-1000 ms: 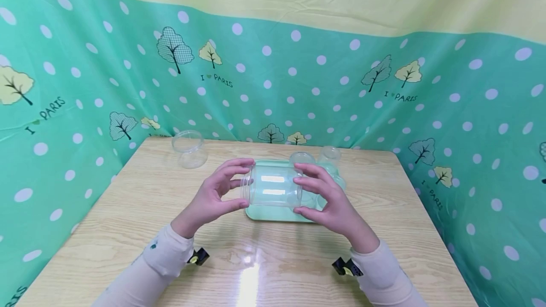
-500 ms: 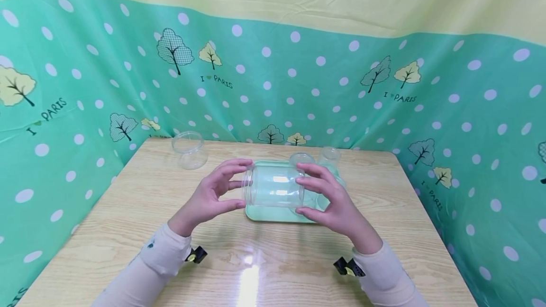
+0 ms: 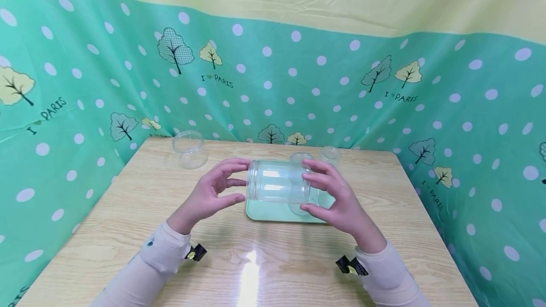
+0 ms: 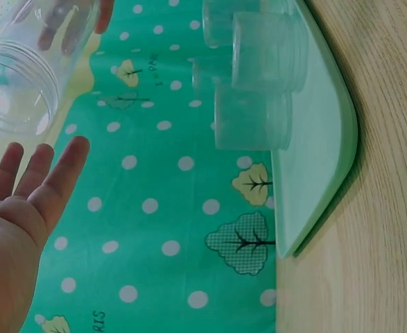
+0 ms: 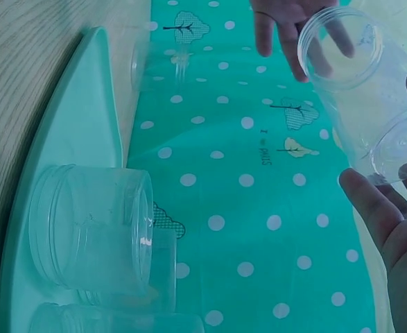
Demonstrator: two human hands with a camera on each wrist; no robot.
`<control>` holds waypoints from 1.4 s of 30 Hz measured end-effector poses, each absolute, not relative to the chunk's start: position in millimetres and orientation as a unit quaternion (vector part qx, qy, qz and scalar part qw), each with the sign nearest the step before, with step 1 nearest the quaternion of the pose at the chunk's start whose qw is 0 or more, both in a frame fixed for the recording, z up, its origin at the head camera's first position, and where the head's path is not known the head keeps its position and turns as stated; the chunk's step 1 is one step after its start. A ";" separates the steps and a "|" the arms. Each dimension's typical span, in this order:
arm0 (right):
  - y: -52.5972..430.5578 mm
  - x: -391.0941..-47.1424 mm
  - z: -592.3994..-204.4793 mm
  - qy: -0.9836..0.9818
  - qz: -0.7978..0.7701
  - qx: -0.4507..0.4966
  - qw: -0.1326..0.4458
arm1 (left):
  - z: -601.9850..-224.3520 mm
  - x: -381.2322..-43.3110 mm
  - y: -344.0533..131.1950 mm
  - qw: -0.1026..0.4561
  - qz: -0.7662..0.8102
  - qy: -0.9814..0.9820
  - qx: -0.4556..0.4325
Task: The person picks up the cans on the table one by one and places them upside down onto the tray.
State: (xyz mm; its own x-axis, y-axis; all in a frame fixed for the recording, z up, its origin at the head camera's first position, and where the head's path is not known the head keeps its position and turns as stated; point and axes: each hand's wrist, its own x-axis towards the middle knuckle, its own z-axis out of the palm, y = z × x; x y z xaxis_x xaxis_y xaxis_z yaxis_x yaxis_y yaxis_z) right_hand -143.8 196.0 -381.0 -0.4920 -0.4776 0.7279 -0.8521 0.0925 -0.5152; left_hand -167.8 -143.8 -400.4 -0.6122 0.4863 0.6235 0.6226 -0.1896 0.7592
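A clear plastic jar [image 3: 279, 181] lies sideways in the air above the green tray [image 3: 273, 213], its threaded mouth pointing left. My right hand [image 3: 334, 195] grips its base end between thumb and fingers, as the right wrist view also shows at the jar [image 5: 362, 90]. Beside the mouth is my left hand [image 3: 213, 191], fingers spread and thumb apart from the rim. In the left wrist view, a gap shows between the left fingers [image 4: 57, 170] and the threaded rim. Several more clear jars stand on the tray, among them a wide jar [image 5: 96, 229] with its ridged end down.
At the table's back left stands another clear jar [image 3: 192, 153]. A small clear jar [image 3: 330, 155] is visible behind the tray. Green patterned cloth [image 3: 268, 84] hangs around the wooden table [image 3: 141, 231]. Each wrist wears a black camera [image 3: 351, 266].
My right hand has moved the jar slightly to the right. My left thumb and fingers have come away from the mouth end, which they were around before.
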 end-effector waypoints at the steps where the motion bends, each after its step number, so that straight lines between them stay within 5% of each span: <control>1: 196.3 -143.5 -381.2 -0.714 0.487 0.465 0.193 | -400.7 -167.8 -143.8 0.051 -0.634 -0.640 -0.431; 26: 207.8 -154.8 -367.8 -0.756 0.486 0.384 0.211 | -413.6 -171.2 -138.7 -0.045 -0.522 -0.742 -0.418; 42: 192.6 -170.7 -334.6 -0.800 0.434 0.384 0.157 | -417.5 -164.7 -129.1 -0.078 -0.479 -0.755 -0.440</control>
